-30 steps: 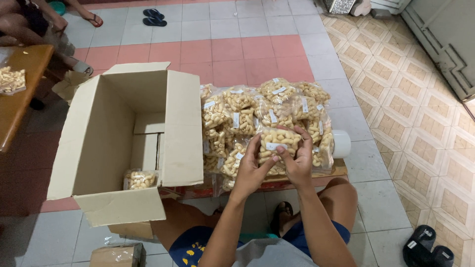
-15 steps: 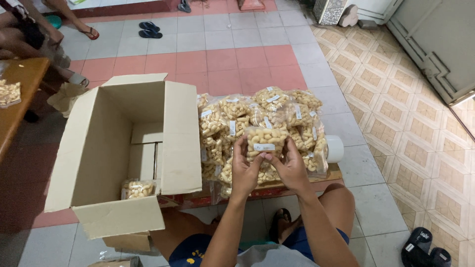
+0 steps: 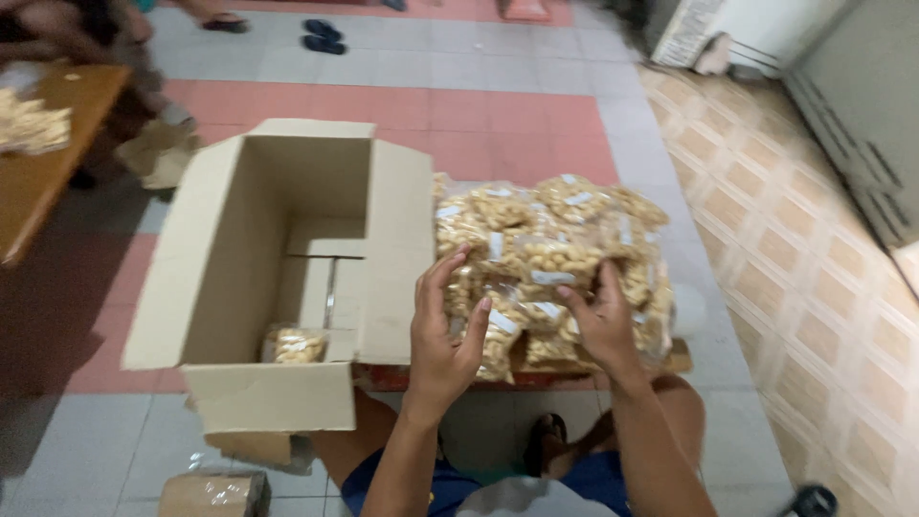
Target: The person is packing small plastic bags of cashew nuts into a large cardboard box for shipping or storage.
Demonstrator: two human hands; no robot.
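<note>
Tiled floor (image 3: 536, 105) in pink and grey runs under everything. Far left of the cardboard box (image 3: 287, 278) stands a wooden table (image 3: 48, 177) bearing a bag. One small bag of nuts (image 3: 292, 345) lies inside the box. Just right of the box, the left hand (image 3: 442, 330) and right hand (image 3: 598, 321), fingers spread, grip a bag (image 3: 517, 321) between them, atop the pile of nut bags (image 3: 555, 230).
</note>
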